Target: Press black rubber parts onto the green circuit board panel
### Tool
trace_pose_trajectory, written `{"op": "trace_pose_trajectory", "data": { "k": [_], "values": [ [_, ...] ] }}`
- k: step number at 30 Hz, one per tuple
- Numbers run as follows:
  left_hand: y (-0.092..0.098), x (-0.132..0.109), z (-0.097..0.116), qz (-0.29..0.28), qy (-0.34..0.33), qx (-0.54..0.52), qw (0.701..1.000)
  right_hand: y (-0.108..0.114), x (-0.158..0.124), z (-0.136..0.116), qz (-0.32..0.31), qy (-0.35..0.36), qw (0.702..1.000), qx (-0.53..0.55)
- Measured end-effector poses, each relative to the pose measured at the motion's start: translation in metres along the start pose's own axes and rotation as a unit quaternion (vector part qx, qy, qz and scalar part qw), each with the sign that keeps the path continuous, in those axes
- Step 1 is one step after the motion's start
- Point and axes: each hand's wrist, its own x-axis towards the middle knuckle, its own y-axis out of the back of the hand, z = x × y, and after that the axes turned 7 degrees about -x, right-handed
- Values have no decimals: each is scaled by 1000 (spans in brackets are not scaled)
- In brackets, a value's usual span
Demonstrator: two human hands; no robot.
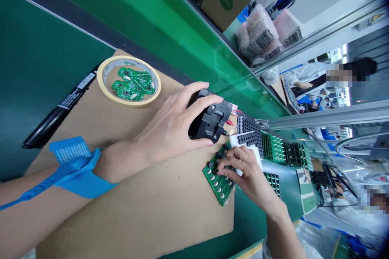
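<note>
My left hand [173, 119], with a blue wrist strap [86, 170] on its arm, is wrapped round a black plastic fixture [211, 117] held over the cardboard. Red and white wires show just beyond the fixture. My right hand [243, 166] is closed in a pinch above a green circuit board [217, 186]. A small dark part shows at those fingertips; whether it is loose or fixed to the board I cannot tell. Several black round components and pale connectors stand on the board. Behind the right hand is a white block [257, 154], partly hidden.
A tape roll [105, 93] encircles small green boards [133, 83] on the cardboard sheet [152, 210]. A black marker [60, 109] lies beside it. Black round parts [251, 129] and upright green boards [273, 147] stand beyond the right hand. Another person [316, 79] sits across.
</note>
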Motion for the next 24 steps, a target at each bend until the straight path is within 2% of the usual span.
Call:
{"op": "trace_pose_trajectory", "data": {
  "k": [9, 24],
  "values": [
    [0, 0, 1, 5, 1, 6, 1000, 15, 17, -2, -25, 76, 996, -43],
    [0, 0, 1, -2, 7, 3, 1000, 23, 30, -7, -64, 111, 985, -119]
  ]
}}
